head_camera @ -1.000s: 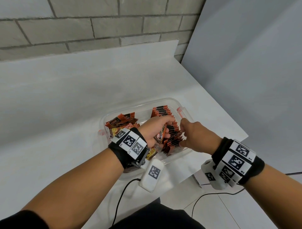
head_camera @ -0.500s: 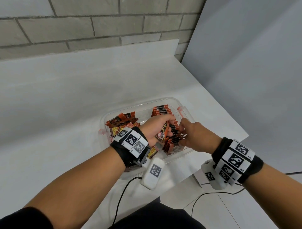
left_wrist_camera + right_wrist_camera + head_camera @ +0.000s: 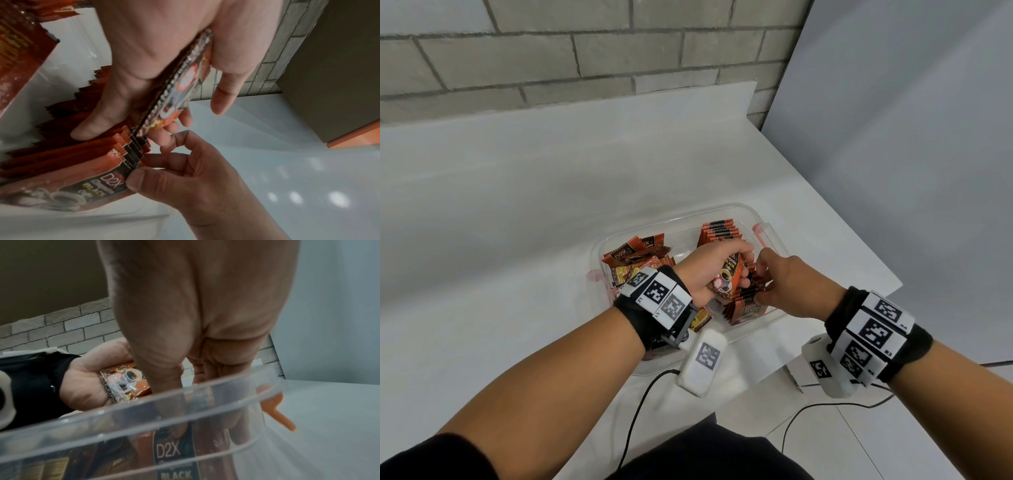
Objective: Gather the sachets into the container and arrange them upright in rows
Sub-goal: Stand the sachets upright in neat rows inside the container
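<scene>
Red-orange sachets [image 3: 745, 298] are standing in a row inside the clear container [image 3: 763, 219]; left hand [image 3: 709, 270] is gripping one, right hand [image 3: 787, 284] pinching the row's tops.

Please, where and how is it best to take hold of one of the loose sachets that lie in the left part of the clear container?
Judging by its pose, take the top loose sachet by its raised far edge, coming from above, thumb under and fingers over. It lies flat on the pile, so its faces give no hold, and the container wall blocks the left side. The left hand already holds a sachet.
</scene>
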The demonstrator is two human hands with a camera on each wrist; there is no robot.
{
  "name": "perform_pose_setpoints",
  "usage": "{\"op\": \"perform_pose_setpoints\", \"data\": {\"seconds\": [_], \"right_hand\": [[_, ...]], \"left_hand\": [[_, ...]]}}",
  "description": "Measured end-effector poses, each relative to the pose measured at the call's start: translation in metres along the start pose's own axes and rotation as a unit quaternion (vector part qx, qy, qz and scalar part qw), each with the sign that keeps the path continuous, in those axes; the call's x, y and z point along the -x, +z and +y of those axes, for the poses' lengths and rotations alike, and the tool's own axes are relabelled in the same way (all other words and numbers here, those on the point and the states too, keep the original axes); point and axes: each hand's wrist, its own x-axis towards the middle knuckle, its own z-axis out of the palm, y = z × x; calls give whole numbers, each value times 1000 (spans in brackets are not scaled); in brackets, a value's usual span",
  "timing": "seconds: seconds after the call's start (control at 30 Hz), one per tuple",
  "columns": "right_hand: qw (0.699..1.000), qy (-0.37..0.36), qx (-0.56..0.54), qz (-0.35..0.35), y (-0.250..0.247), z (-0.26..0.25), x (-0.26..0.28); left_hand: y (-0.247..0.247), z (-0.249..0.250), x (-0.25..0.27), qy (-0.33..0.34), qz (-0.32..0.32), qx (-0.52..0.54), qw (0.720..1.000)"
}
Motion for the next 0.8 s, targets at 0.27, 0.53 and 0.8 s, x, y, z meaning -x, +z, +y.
{"op": "perform_pose_setpoints", "data": {"seconds": [0.27,0.53,0.8], "right_hand": [[1000,-3,-3,-3,0,-1,2],[1000,3,-18,-11,-2,-3,3],[1000,4,-7,-7,-13,-4,9]], "left_hand": [[-4,0,-2,-2,-8,12,1000],[-7,-2,-1,12,-12,26,1000],[-22,16,12,12,-4,-18,1000]]}}
